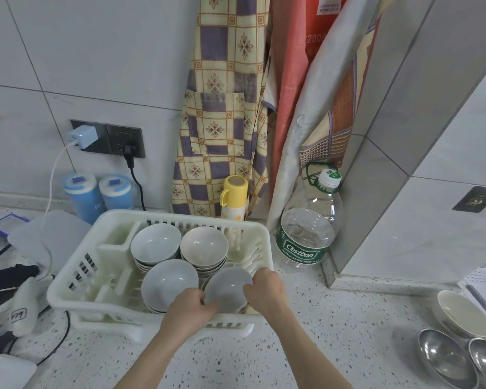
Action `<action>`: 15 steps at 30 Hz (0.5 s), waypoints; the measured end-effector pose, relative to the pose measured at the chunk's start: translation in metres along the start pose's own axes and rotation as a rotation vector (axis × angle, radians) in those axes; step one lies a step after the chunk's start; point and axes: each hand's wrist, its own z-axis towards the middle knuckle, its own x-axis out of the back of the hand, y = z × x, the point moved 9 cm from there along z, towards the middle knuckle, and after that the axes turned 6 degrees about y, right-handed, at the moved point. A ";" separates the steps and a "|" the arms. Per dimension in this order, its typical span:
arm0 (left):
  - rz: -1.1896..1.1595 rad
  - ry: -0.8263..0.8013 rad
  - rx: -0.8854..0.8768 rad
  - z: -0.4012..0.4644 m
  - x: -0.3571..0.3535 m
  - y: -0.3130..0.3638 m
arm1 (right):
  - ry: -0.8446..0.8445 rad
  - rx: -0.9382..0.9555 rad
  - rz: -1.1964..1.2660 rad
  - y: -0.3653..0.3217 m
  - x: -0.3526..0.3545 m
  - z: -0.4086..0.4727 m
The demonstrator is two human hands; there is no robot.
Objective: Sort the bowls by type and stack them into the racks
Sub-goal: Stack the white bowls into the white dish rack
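Both hands grip one grey bowl (227, 287) by its rim: the left hand (190, 308) pinches the edge at about 8 o'clock, the right hand (265, 287) curls over the edge at about 3 o'clock. That bowl sits on a short stack in the near-right part of the white rack (76, 284), just inside the front wall.

Judged by appearance, the bowls are glazed ceramic: rigid, moderately heavy, smooth enough to slip, and liable to chip if knocked against a neighbour. A two-point rim hold on opposite sides is the sound one; lifting straight up should avoid dragging the bowl beneath.

At 9 o'clock of the held bowl, touching or nearly so, a second grey stack (169, 282) stands. Farther in, at 11 o'clock, is a pale blue-grey stack (155, 242); at 12 o'clock, a cream stack (204, 244).

On the counter well off at 4 o'clock lie a cream bowl (463, 313) and two steel bowls (443, 357), unsorted. At 1 o'clock, beyond the rack, stands a water bottle (306, 237).
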 end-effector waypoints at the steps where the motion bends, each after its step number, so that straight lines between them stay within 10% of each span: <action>1: -0.006 -0.011 0.016 0.000 -0.002 -0.002 | -0.006 -0.004 -0.006 0.000 -0.002 -0.001; 15: -0.194 -0.132 0.183 0.002 -0.014 -0.016 | -0.058 -0.026 -0.144 0.000 -0.015 0.001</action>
